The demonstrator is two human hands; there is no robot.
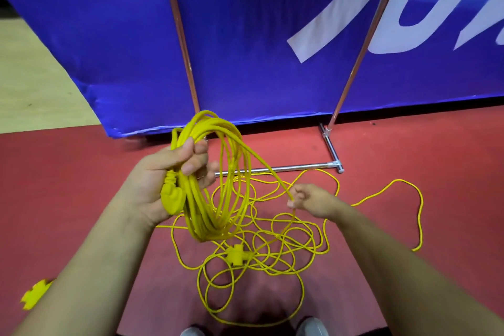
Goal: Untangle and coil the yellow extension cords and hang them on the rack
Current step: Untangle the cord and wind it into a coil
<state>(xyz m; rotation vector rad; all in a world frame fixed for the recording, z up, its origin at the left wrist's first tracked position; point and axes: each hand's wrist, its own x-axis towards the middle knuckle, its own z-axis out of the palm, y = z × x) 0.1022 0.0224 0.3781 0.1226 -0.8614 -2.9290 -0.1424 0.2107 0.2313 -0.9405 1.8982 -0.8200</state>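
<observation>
My left hand (166, 172) grips a coil of yellow extension cord (218, 180) of several loops, held upright above the floor, with a yellow plug (172, 199) hanging against my palm. My right hand (311, 200) pinches the strand that runs from the top of the coil down to the floor. Below lies a tangled heap of yellow cord (272, 248) with a yellow socket block (236, 254) in it. A loose loop (417, 213) trails off to the right. The rack's copper-coloured uprights (180, 35) rise behind, on a chrome base bar (278, 169).
A blue banner (259, 49) with white lettering stands right behind the rack. The floor is red (81, 172), with pale wood flooring (27, 76) at the far left. Another yellow plug piece (35, 294) lies at the lower left. My shoes (311, 327) show at the bottom edge.
</observation>
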